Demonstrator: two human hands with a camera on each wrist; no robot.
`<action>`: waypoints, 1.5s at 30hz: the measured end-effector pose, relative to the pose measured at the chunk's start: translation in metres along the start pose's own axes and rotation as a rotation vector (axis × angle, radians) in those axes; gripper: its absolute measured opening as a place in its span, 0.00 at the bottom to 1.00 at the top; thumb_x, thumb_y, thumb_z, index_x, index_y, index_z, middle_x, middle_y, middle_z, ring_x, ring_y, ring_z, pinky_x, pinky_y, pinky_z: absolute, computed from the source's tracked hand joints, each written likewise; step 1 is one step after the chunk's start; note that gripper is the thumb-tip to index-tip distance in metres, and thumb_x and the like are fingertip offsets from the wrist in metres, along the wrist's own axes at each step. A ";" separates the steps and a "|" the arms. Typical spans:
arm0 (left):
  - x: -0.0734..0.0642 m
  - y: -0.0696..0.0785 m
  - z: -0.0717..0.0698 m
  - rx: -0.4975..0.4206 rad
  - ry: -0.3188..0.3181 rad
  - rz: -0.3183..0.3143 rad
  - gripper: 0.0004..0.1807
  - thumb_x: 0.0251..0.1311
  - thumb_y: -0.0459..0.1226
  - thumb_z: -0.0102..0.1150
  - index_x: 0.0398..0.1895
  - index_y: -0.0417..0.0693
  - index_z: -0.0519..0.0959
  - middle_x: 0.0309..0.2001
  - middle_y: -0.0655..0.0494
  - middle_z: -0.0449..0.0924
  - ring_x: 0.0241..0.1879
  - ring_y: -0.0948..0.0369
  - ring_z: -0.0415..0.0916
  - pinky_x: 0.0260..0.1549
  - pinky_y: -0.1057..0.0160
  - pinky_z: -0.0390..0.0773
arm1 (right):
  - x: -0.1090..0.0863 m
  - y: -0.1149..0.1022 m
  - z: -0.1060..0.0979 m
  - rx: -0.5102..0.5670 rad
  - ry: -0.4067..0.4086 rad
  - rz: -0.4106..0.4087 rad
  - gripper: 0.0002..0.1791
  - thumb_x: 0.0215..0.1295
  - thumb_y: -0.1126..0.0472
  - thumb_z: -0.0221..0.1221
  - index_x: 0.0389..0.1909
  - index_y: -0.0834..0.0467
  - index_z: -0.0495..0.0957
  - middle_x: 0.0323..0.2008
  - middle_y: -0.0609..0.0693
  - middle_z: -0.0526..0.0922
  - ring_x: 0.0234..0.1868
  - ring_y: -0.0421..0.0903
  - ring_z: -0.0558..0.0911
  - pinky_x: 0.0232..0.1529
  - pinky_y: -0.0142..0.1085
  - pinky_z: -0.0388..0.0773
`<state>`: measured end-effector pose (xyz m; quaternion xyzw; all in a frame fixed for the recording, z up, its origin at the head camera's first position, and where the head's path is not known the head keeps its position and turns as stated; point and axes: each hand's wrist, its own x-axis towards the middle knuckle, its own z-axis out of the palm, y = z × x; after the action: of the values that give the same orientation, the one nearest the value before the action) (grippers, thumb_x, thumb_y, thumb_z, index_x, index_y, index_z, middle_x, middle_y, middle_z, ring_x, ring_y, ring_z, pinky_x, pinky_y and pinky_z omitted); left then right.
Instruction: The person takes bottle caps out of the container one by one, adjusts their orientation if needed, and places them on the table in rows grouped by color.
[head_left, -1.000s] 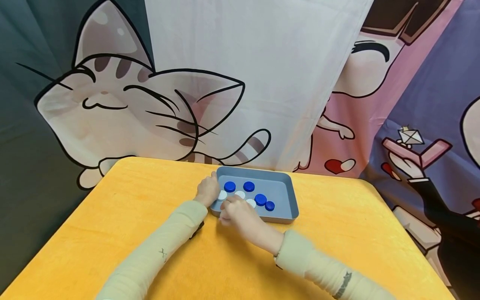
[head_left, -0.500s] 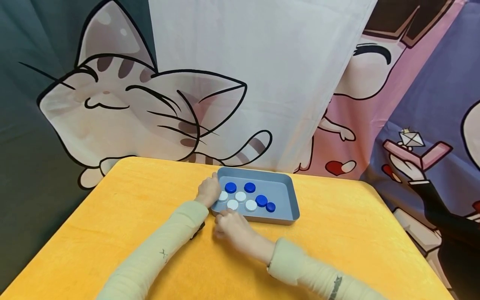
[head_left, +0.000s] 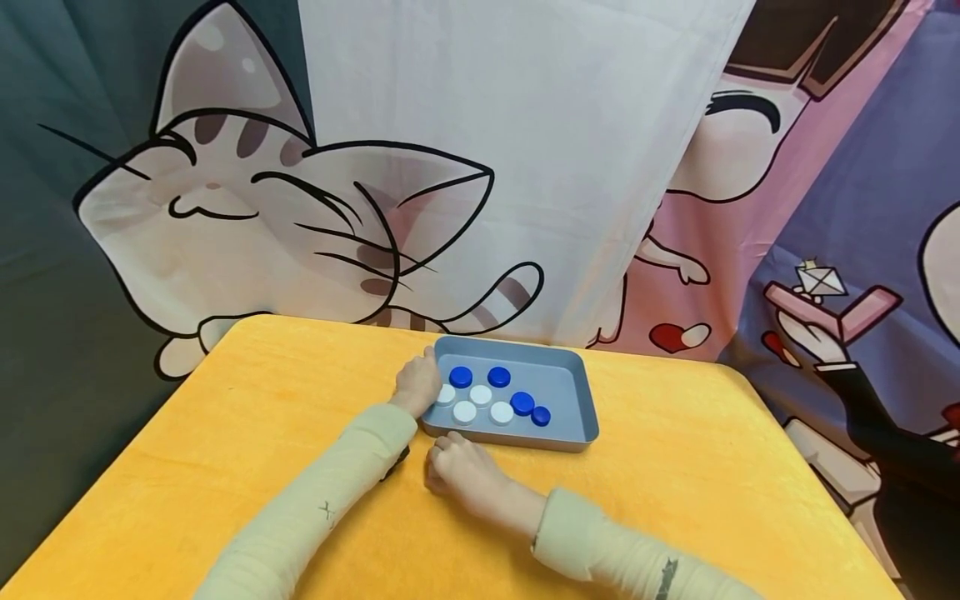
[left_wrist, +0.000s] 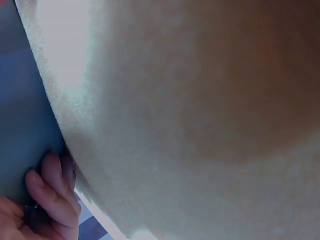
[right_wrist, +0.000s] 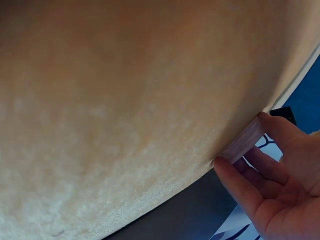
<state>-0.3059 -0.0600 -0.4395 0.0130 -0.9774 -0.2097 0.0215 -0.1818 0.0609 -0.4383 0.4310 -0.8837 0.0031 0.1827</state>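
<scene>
A grey tray (head_left: 577,392) on the table bears several blue bottle caps (head_left: 522,403) and several white bottle caps (head_left: 502,412), mostly in its left half. At its left end my left hand (head_left: 417,383) grips the wall; the left wrist view has the bent fingers (left_wrist: 52,192) against the blue-grey side. Just in front of the tray's near left corner is my right hand (head_left: 465,471), low over the cloth. Between thumb and fingertip it pinches a pale bottle cap with a ridged edge (right_wrist: 242,142), standing on edge at the cloth; the head view hides this cap behind the hand.
A yellow cloth (head_left: 675,467) covers the table. Close behind the tray and the table's far edge hangs a printed curtain (head_left: 465,100) with cartoon figures. A small dark object (head_left: 395,462) shows beside the left wrist.
My right hand has drawn back from over the tray toward me, down to the cloth in front of it, uncovering a white cap inside. The left hand stays at the tray's left end.
</scene>
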 end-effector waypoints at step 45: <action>0.000 0.000 0.003 0.022 0.031 0.016 0.12 0.66 0.32 0.48 0.50 0.35 0.68 0.35 0.36 0.81 0.35 0.44 0.82 0.33 0.48 0.82 | 0.018 0.051 -0.055 0.298 -0.038 0.168 0.15 0.49 0.53 0.72 0.34 0.58 0.84 0.32 0.49 0.86 0.30 0.41 0.80 0.32 0.28 0.78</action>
<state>-0.3063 -0.0591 -0.4425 0.0086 -0.9794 -0.1983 0.0381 -0.2134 0.0882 -0.3729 0.3781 -0.9095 0.1413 0.0992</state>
